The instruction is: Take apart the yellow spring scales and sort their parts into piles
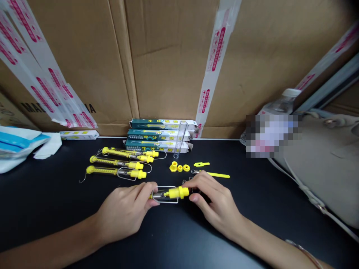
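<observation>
My left hand [126, 207] grips a spring scale [175, 193] by its clear tube, level above the black table. Its yellow cap end and bent wire hanger stick out to the right of my fingers; the rest is hidden in the hand. Around the cap's end, my right hand [215, 201] has thumb and index finger apart, with the cap between or just beside them; whether they touch it I cannot tell. Beyond my right fingertips lie small metal rings or springs [191, 179], partly covered, and a long yellow strip [218, 175] with a wire hook.
Several finished-looking spring scales [112, 161] lie at left. Yellow caps and rings [180, 168], a short yellow piece [202, 164] and a clear tube [180, 140] lie ahead. Printed boxes [157, 145] are stacked against the cardboard [174, 74]. A bottle [280, 104] and bag [322, 160] stand right.
</observation>
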The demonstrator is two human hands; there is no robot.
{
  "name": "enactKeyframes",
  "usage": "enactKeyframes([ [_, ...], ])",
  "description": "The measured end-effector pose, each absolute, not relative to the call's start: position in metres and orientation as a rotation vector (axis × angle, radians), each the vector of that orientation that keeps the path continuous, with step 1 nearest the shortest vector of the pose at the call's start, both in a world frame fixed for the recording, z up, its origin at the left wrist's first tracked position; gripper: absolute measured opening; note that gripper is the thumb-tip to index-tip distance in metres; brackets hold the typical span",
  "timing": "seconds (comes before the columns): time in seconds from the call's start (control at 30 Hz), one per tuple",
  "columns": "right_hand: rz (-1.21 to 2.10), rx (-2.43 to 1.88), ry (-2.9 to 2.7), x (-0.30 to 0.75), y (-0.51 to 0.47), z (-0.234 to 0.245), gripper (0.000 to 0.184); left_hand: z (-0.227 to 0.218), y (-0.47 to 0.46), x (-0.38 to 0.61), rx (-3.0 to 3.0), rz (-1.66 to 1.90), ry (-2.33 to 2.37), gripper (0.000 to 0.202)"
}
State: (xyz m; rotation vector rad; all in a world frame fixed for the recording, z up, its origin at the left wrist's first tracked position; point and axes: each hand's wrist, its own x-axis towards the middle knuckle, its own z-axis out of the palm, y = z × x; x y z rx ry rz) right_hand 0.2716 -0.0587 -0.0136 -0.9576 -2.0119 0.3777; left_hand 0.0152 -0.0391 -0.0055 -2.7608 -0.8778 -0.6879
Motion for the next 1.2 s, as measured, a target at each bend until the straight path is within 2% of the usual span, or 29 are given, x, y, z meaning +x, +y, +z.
enactKeyframes([
  [0.13,0.349,-0.941,-2.046,0.27,-0.058,-0.015,0.02,-0.006,-0.038,0.016,-2.757,-0.661,-0.843,0.028],
  [0.27,0.383,-0.947,-2.015,0.268,-0.059,-0.017,0.005,-0.005,-0.037,0.017,-2.756,-0.654,-0.849,0.031],
  [0.47,0.413,-0.842,-2.005,0.27,-0.061,-0.015,0.011,-0.003,-0.037,0.017,-2.807,-0.692,-0.863,0.031],
  [0.57,0.528,-0.899,-2.023,0.273,-0.062,-0.01,0.013,-0.002,-0.038,0.017,-2.815,-0.694,-0.87,0.031],
  [0.67,0.613,-0.907,-2.009,0.274,-0.062,-0.009,0.008,-0.003,-0.038,0.017,-2.814,-0.65,-0.823,0.03],
  [0.97,0.575,-0.793,-1.968,0.271,-0.062,-0.019,0.014,-0.003,-0.037,0.018,-2.815,-0.633,-0.855,0.033],
  [1.07,0.52,-0.841,-1.98,0.272,-0.062,-0.017,0.009,-0.002,-0.037,0.018,-2.833,-0.657,-0.876,0.034],
  [1.17,0.436,-0.953,-1.976,0.272,-0.061,-0.013,0.029,-0.002,-0.037,0.017,-2.834,-0.687,-0.894,0.034],
  [1.2,0.418,-0.98,-1.987,0.271,-0.06,-0.012,0.029,-0.002,-0.037,0.017,-2.83,-0.688,-0.882,0.033],
])
